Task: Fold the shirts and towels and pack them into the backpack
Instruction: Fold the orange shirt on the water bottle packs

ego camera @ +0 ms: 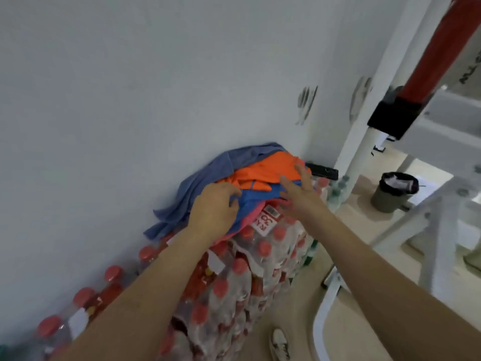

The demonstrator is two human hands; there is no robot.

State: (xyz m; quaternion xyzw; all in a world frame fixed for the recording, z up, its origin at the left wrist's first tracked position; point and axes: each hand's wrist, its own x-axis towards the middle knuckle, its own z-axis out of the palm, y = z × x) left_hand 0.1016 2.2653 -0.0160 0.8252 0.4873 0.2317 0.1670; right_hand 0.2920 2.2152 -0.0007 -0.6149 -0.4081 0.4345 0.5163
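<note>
Against the plain white wall [130, 100] stands a tall stack of shrink-wrapped clear plastic bottles with red caps [247, 269], and on top of it lies the loose, unfolded pile of cloth that the task concerns: a dusty grey-blue towel [203, 173] draped over the wall side, a bright orange shirt [265, 170] on the crown, a royal-blue garment [257, 196] beneath it and a pink cloth [250, 217] at the bottom edge. The step in hand looks like the very first one, gathering the laundry, since none of the 4 pieces is folded and no backpack is in view. The left hand [213, 207] has its fingers curled into the near edge of the royal-blue garment, gripping it, with the grey-blue towel just beside its knuckles. The right hand [299, 194] is spread flat with straight fingers, lying on the seam where orange meets blue, holding nothing. The next move probably calls for the 2 hands to lift the pile, or 1 piece, and carry it to a flat surface for folding without dragging the rest off the bottles.
</note>
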